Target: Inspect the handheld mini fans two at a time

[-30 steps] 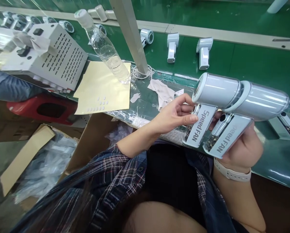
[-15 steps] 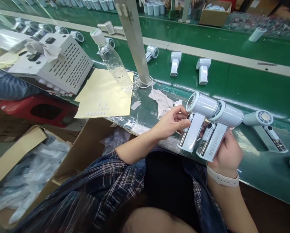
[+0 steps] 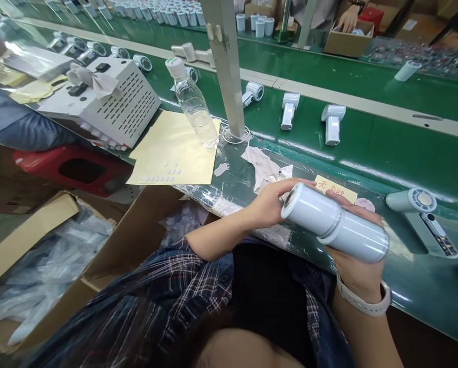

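Bench clutter, green conveyor [image 3: 386, 138]
Water bottle [image 3: 193, 102], yellow sheet [image 3: 175, 151] and vented box [image 3: 114, 105] are seen left of the fingers; one fan [image 3: 420, 214] right.

bright even overhead light, I think | glare streaks on the green belt [image 3: 386, 138] and plastic sheet [image 3: 236, 179] | soft shadows | wide-angle bend at edges | near shirt [image 3: 167, 306] and far left kinda blurry

— What sort of place is this?
— A factory line: a long green conveyor belt [image 3: 386, 148] with a pale strip [image 3: 328, 94] along it, glossy under overhead light.
— And nearer?
— A slanted grey post [image 3: 227, 66] (standing at the bench edge), an open cardboard box [image 3: 137, 240] below, a red stool [image 3: 71, 168].
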`<state>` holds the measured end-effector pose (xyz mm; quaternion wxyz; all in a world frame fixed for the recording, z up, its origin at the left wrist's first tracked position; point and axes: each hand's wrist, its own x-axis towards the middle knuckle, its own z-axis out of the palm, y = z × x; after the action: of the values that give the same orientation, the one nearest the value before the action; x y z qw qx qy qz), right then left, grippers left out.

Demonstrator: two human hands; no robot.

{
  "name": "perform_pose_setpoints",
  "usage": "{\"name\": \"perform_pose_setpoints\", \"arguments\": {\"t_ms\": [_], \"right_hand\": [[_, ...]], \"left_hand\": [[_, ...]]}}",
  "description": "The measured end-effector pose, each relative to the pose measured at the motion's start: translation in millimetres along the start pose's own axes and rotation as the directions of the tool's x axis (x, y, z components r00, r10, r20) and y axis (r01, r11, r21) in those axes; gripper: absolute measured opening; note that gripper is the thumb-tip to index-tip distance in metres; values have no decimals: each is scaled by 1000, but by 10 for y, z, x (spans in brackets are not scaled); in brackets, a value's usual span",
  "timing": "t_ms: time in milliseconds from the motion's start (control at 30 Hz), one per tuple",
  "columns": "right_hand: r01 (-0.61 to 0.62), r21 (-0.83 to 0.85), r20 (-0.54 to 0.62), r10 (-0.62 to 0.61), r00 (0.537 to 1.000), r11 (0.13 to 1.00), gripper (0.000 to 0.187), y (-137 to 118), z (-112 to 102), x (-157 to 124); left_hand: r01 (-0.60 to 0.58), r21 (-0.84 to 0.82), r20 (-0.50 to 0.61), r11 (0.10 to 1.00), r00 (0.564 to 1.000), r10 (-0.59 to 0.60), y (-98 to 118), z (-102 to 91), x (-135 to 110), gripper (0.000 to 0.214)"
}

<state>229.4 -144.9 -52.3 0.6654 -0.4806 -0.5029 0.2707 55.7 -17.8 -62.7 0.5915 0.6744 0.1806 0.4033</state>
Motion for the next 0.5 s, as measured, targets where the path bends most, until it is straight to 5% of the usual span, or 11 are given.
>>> {"name": "perform_pose_setpoints", "arguments": {"t_ms": [100, 267, 500], "right_hand": [[142, -46, 117, -136, 984, 989, 57, -23, -3, 14], [203, -80, 78, -197, 977, 976, 42, 4, -8, 8], [76, -32, 46, -75, 996, 997, 29, -37, -41, -71]], "left_hand": [[-236, 100, -17, 967, 971, 239, -50, -8, 9, 29], [-445, 252, 35, 859, 892, 451, -82, -28, 11, 23], [-410, 282, 159, 868, 912, 379, -22, -93, -22, 27]]}}
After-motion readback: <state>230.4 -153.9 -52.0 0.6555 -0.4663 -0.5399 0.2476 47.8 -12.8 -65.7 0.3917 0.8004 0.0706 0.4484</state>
